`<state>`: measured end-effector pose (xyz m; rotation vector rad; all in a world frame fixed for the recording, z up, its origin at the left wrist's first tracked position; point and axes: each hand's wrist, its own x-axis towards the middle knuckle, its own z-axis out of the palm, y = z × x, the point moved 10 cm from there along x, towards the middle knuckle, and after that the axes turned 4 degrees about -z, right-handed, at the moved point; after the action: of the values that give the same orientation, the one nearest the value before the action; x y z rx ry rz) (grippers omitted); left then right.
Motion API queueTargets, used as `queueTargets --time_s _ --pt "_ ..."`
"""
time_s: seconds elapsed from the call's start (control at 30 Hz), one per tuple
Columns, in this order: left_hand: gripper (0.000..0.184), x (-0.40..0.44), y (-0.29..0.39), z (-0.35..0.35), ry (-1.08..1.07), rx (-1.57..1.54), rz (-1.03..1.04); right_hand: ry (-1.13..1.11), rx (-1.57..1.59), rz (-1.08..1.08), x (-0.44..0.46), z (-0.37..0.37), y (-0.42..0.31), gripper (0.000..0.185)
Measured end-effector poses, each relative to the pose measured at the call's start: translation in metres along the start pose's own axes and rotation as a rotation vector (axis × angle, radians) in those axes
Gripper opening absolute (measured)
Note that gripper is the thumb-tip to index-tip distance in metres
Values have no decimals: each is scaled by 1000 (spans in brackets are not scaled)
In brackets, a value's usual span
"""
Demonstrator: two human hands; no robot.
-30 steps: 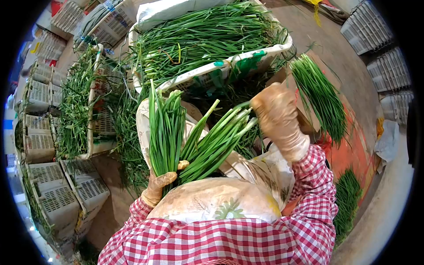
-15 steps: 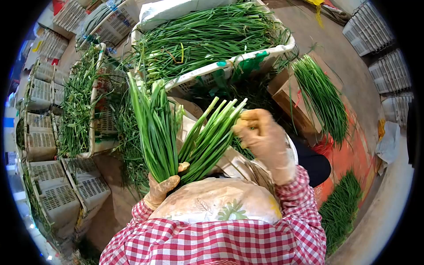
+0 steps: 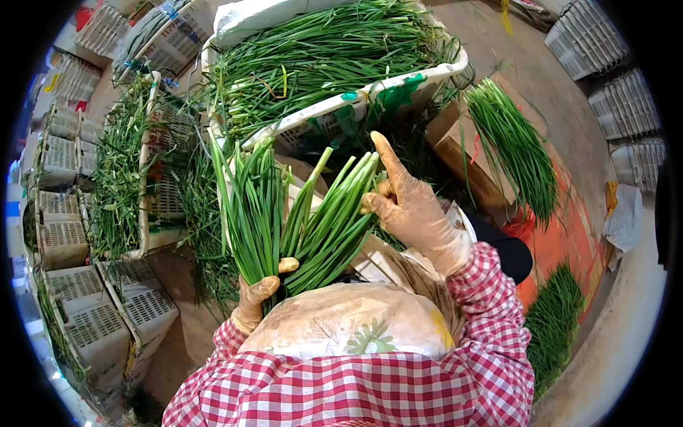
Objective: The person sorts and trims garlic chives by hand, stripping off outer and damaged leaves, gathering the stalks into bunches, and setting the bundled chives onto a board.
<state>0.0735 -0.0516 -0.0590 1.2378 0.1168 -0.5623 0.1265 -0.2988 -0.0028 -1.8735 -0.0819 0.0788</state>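
My left hand (image 3: 257,295), in a stained glove, is closed round the lower part of a bunch of garlic chives (image 3: 260,213). The bunch fans into two clumps in front of my apron, cut stems pointing up and away from me. At the right clump's edge is my gloved right hand (image 3: 416,213). Its index finger stretches upward, the thumb lies against or very near the stems, and the other fingers are partly curled. I see nothing held in it. The lower ends of the chives are hidden behind the left hand and apron.
A white crate (image 3: 441,71) heaped with chives stands ahead. Left of it is another crate (image 3: 148,171) with loose green trimmings. More chives (image 3: 512,142) lie over a cardboard box (image 3: 455,153) on the right, and a pile (image 3: 555,327) rests lower right. Stacked crates (image 3: 85,313) line the left.
My right hand, blurred and more curled before, now shows its index finger extended upward beside the stems. My left hand keeps its hold on the chives. The whole view has shifted slightly.
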Motion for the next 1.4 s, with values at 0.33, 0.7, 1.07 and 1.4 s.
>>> queueTargets --time_s 0.33,0.7,1.07,1.4 --pt "44 2 -7 -15 -43 87 64 412 -1021 -161 33 -135 7 32" --pt "45 3 -2 -8 -51 102 46 -374 -77 166 23 -15 32 37" --pt "45 -1 -13 2 -24 -222 -127 193 -160 -99 8 -115 18 20" --pt "46 -2 -26 -17 -34 -176 -113 296 -717 77 29 -145 90 67"
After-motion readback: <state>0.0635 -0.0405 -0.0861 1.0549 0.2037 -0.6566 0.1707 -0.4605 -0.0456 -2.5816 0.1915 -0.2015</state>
